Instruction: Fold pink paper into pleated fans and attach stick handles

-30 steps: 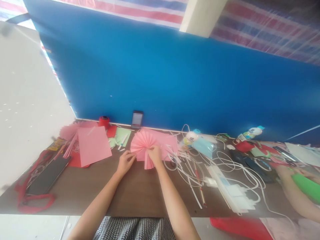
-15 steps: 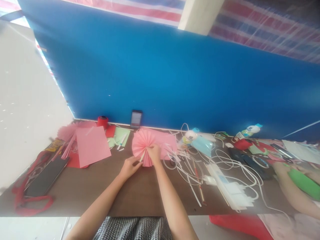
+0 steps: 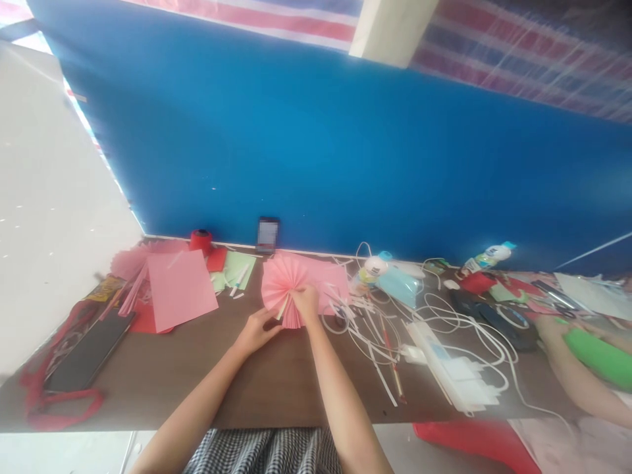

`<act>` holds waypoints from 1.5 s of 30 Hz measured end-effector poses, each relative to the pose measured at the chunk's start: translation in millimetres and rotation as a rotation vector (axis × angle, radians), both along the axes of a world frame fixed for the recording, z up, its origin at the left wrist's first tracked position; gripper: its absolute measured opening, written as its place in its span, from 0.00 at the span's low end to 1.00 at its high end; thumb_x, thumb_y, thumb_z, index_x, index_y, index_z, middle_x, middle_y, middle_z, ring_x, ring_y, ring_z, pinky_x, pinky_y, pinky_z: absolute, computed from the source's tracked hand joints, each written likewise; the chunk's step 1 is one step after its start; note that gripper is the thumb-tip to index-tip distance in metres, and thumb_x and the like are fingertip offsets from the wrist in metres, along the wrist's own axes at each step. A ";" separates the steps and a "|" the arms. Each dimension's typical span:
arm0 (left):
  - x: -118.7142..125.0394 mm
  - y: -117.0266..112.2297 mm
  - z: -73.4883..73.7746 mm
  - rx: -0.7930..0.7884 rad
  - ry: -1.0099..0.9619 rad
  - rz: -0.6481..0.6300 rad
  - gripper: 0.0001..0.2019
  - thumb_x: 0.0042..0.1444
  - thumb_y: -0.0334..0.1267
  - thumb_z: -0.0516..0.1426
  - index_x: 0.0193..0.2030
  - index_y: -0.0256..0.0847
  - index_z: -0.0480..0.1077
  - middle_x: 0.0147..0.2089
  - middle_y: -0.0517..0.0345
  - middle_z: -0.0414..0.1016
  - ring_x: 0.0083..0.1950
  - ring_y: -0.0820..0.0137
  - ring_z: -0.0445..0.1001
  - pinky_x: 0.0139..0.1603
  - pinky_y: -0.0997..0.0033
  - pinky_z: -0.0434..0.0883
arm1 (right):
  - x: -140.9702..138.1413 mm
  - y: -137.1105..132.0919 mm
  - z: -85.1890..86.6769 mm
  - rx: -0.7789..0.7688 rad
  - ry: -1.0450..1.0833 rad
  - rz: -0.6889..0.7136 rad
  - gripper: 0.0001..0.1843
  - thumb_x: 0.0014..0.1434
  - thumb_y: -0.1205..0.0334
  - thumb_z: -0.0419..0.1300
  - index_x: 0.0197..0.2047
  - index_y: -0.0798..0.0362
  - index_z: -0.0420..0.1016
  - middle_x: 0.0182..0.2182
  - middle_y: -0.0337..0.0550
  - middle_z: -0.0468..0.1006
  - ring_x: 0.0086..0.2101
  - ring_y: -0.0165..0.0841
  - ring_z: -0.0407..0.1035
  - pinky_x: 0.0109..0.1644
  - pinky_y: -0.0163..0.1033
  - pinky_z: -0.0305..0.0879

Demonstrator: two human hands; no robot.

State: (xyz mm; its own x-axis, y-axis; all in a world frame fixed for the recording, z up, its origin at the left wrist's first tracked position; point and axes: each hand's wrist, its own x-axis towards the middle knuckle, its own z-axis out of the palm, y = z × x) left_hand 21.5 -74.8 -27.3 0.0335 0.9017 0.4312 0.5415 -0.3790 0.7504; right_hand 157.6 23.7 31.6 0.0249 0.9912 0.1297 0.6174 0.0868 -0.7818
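Note:
A pink pleated paper fan (image 3: 281, 284) lies half spread on the brown table (image 3: 276, 382), just below the blue wall. My right hand (image 3: 306, 303) pinches the fan at its gathered centre, fingers closed on the folds. My left hand (image 3: 257, 329) grips the fan's lower left edge, where a pale strip shows between the pleats. A flat pink sheet (image 3: 332, 284) lies under and behind the fan.
Pink paper (image 3: 180, 288), red and green sheets and a red spool (image 3: 201, 239) lie at left, with a dark tablet (image 3: 87, 352) and red strap. A phone (image 3: 267, 234) leans on the wall. White cables, paper strips, a power strip (image 3: 451, 375) and bottles crowd the right, beside another person's arm (image 3: 577, 378).
My left hand slid down and right along the fan's lower edge, folding the lower pleats closer together. The right hand stayed pinched at the centre. The view shifted slightly.

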 end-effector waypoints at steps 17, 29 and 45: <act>8.2 4.2 -3.9 0.093 -0.028 0.265 0.10 0.53 0.35 0.52 0.40 0.39 0.72 0.38 0.51 0.75 0.35 0.69 0.74 0.38 0.69 0.72 | -5.9 -4.8 5.1 0.008 -0.017 0.001 0.10 0.41 0.65 0.52 0.12 0.55 0.68 0.10 0.37 0.68 0.17 0.28 0.62 0.21 0.31 0.52; 15.5 4.4 4.8 -0.080 -0.214 0.346 0.11 0.51 0.41 0.56 0.36 0.38 0.74 0.37 0.51 0.74 0.32 0.69 0.75 0.33 0.70 0.73 | -8.9 -3.9 -4.8 0.037 -0.056 -0.012 0.10 0.42 0.66 0.53 0.13 0.55 0.69 0.11 0.38 0.69 0.17 0.28 0.60 0.21 0.32 0.50; -16.2 11.3 0.7 0.083 0.092 0.307 0.11 0.58 0.38 0.49 0.38 0.41 0.71 0.42 0.52 0.72 0.41 0.68 0.72 0.42 0.70 0.69 | -1.2 -7.1 -10.2 -0.005 -0.118 0.033 0.06 0.44 0.68 0.55 0.20 0.55 0.73 0.19 0.41 0.75 0.23 0.30 0.69 0.26 0.31 0.57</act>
